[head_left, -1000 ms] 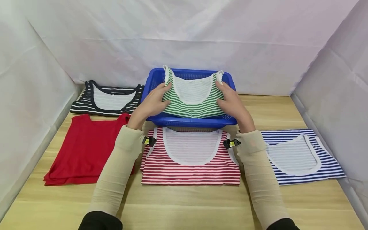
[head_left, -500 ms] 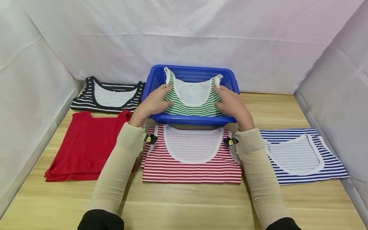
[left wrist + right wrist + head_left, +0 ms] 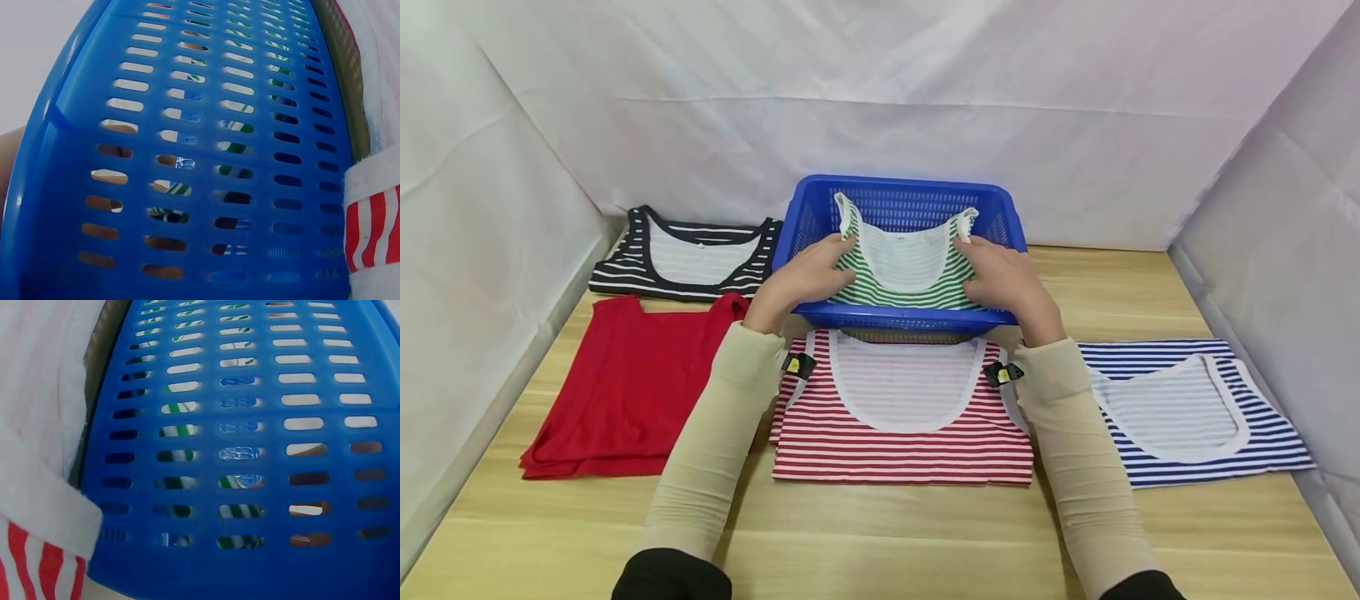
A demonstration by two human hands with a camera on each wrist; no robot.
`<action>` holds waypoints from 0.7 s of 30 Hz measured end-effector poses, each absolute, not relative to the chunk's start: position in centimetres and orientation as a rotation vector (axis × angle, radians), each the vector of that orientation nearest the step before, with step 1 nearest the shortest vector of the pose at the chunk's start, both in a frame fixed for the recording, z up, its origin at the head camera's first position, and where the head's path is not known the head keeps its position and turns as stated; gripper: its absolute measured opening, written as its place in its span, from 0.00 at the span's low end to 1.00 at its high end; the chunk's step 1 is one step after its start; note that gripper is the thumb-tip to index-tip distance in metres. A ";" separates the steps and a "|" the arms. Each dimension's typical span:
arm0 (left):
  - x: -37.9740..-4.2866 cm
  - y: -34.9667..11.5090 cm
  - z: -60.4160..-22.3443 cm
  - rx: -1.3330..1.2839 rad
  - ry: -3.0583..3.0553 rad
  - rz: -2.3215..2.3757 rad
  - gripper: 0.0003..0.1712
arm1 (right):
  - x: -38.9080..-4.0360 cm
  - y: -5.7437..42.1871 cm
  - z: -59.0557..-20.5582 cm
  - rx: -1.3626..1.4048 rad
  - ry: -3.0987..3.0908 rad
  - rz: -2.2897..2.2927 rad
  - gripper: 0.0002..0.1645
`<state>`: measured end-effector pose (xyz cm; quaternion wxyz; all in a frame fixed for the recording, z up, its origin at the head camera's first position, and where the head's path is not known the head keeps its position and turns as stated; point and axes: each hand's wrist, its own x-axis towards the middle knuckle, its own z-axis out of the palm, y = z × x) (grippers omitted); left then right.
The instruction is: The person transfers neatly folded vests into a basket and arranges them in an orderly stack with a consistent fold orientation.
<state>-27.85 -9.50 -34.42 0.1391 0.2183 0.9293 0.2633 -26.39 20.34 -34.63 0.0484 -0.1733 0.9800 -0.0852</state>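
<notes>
Hands (image 3: 812, 272) (image 3: 1004, 277) grip the green-striped, scoop-necked fabric top (image 3: 902, 297); uneven release could crumple it against the rectangular blue plastic basket's (image 3: 910, 319) near edge.

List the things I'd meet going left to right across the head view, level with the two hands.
Black-and-white striped top, left hand, green-and-white striped top, right hand. The blue basket overlaps several, so it's unplaced.
</notes>
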 end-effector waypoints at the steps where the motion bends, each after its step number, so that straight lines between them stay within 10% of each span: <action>1: -27.8 -9.5 -34.4 0.630 2.681 0.758 0.37 | -26.4 20.3 -34.6 -0.530 2.987 -0.248 0.45; 21: -27.7 -9.3 -34.1 0.660 2.644 0.704 0.39 | -26.3 20.1 -35.1 -0.556 3.057 -0.194 0.33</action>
